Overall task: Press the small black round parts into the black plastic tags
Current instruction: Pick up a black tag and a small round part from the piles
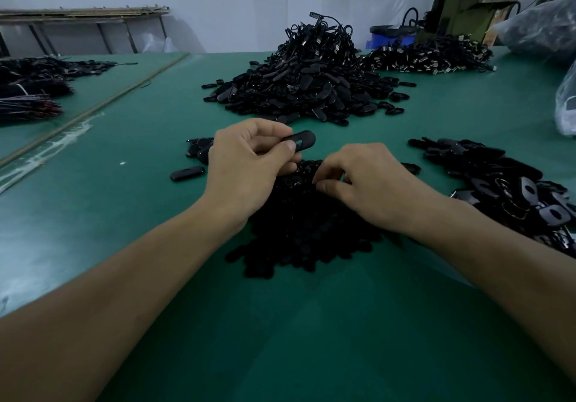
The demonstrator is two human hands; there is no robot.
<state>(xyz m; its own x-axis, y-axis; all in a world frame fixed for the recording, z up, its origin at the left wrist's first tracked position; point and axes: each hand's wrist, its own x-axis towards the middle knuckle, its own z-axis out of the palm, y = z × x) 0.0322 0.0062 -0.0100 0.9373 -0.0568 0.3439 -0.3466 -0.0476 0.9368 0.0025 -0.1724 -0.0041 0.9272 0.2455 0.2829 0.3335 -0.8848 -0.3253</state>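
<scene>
— What has the left hand [246, 168] got?
— One black tag [301, 140], pinched between thumb and fingers, just above the pile of round parts [305, 236].
— And the right hand [367, 183]?
— Its fingers curl onto that pile's top. I cannot tell whether they hold a part. A big heap of tags [305, 86] lies beyond the pile.

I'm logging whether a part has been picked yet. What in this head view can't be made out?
- Head view, right hand: curled fingers hide whether it pinches one of the heap of small black round parts.
- Head view, black oval plastic tag: left hand's thumb covers its near end.
- Head view, right pile of black tags: cut by frame edge.
</scene>
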